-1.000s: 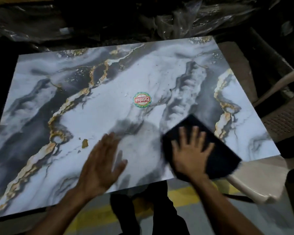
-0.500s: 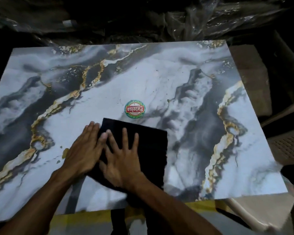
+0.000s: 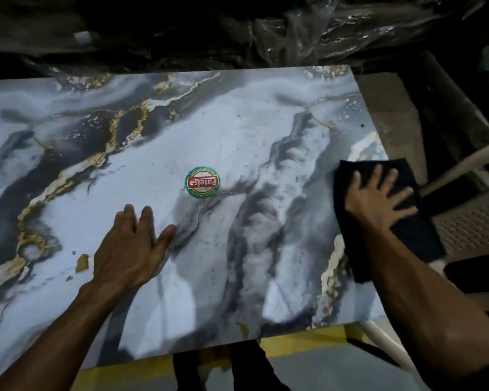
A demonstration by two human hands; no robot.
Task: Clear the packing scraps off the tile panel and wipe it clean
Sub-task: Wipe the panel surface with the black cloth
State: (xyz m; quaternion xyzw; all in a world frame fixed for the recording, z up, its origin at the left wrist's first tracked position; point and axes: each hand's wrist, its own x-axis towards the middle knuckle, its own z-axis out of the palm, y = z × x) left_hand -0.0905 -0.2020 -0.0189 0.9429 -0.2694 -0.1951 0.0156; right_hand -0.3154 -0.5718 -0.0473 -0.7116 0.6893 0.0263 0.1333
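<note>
A large marble-patterned tile panel (image 3: 237, 131), white and grey with gold veins, fills the view. A round green and red sticker (image 3: 202, 182) sits near its middle. My right hand (image 3: 378, 197) presses flat, fingers spread, on a black cloth (image 3: 407, 235) at the panel's right edge, and the cloth hangs partly over that edge. My left hand (image 3: 130, 246) rests flat on the panel's near middle, holding nothing. A small brown scrap (image 3: 82, 262) lies just left of my left hand, with tiny flecks beside it and dark specks across the surface.
Crumpled clear plastic wrap (image 3: 308, 29) lies in the dark beyond the far edge. A beige plastic chair (image 3: 474, 227) stands at the right, under the panel's corner. A yellow floor stripe (image 3: 299, 345) runs below the near edge, where my dark trouser legs (image 3: 246, 371) show.
My right hand has swept the black cloth from the panel's near middle, next to my left hand, out to the right edge. My left hand stayed flat near the same spot.
</note>
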